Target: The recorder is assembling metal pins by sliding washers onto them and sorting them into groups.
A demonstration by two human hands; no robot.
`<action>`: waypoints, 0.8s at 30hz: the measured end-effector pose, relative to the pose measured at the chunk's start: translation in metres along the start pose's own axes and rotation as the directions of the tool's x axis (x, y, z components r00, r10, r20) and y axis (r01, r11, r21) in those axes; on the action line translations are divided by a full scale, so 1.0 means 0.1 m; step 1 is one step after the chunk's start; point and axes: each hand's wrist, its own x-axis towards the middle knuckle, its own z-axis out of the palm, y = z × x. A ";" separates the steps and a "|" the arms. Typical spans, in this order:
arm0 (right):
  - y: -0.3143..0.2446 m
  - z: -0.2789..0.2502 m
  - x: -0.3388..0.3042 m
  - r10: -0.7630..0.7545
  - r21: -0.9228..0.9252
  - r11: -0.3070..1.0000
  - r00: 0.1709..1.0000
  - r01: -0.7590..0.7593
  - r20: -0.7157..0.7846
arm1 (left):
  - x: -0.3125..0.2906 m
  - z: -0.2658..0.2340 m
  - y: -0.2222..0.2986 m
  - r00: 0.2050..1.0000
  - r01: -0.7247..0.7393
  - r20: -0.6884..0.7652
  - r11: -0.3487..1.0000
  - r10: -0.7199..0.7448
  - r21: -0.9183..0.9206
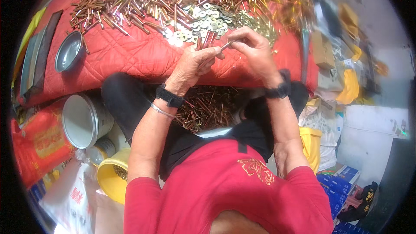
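My left hand (197, 63) is closed around a few copper-coloured metal rods (209, 39), their ends sticking up past the fingers. Between its thumb and forefinger, one thin rod (226, 46) points toward my right hand (255, 47). The right thumb and forefinger pinch at that rod's far end; whether a small part sits there is too fine to make out. Just beyond the hands lies a pile of silver flat washers (208, 21). Small brass-coloured pieces (258, 27) are scattered to its right. A large heap of copper-coloured rods (147, 0) spreads behind.
A red quilted cover (117, 56) lies under the parts. On it, at left, stands a metal bowl (69, 52). More rods (208, 110) lie below, between my legs. A white bucket (80, 121) and a yellow bucket (112, 175) stand left; cartons (323, 50) and bags crowd the right.
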 end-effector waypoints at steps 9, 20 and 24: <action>-0.15 -0.15 0.00 0.095 -0.453 0.892 0.970 0.017 0.224 | -0.01 -0.08 0.02 0.989 0.117 0.078 0.990 -0.122 0.074; -0.03 -0.20 -0.10 0.068 -0.504 0.862 0.975 0.049 0.212 | -0.05 0.03 0.04 0.998 0.039 0.031 0.958 -0.050 0.285; 0.02 -0.24 -0.12 0.192 -0.536 0.844 0.948 -0.027 0.255 | -0.03 0.03 -0.02 0.999 -0.040 0.017 0.899 0.037 0.435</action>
